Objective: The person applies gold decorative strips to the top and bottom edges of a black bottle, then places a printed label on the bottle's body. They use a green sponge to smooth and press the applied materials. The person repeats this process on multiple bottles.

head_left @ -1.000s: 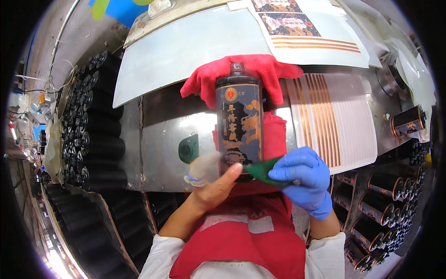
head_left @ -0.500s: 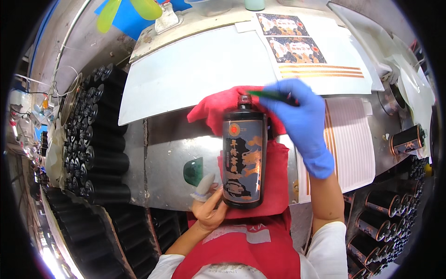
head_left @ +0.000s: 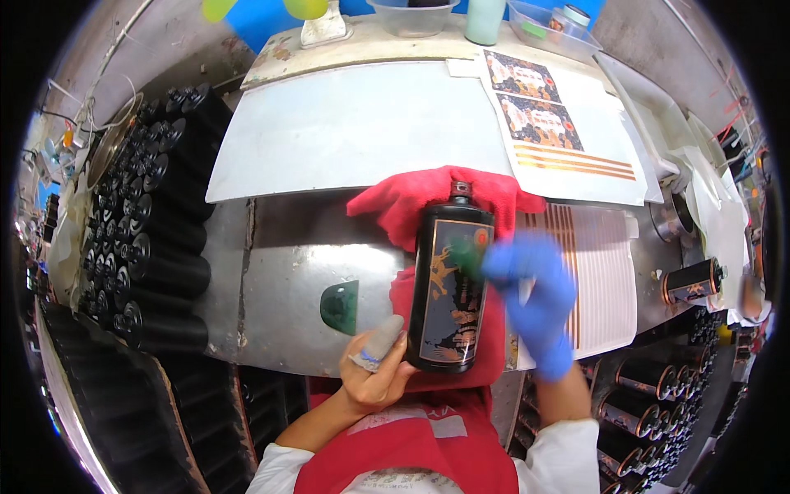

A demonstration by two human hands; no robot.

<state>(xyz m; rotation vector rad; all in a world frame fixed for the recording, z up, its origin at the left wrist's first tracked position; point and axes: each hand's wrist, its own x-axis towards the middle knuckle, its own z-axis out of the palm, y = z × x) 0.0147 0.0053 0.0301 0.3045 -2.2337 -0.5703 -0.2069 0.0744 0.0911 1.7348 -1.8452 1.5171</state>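
A black bottle (head_left: 426, 239) with a dark grey and copper label lies on a red cloth (head_left: 387, 204), its neck pointing away from me. My left hand (head_left: 374, 375), with a pale cover on one finger, grips the bottle's base from the lower left. Some of its fingertips are hidden by the bottle. My right hand (head_left: 535, 296), in a blue glove and smeared by motion, holds a green scraper (head_left: 467, 255) over the label's upper right part. Whether the scraper touches the label is hard to tell. Another green scraper (head_left: 340, 306) lies on the metal table to the left.
Stacked black bottles (head_left: 169, 276) stand along the left side. More labelled bottles (head_left: 646, 375) fill the lower right. A white board (head_left: 362, 128) and printed label sheets (head_left: 568, 177) cover the far table. Striped strips (head_left: 605, 280) lie at right, near a lone labelled bottle (head_left: 690, 281).
The bottle has turned about its length, showing a different part of its label. My right hand has brought the scraper down from the neck to the label. My left hand stays at the base.
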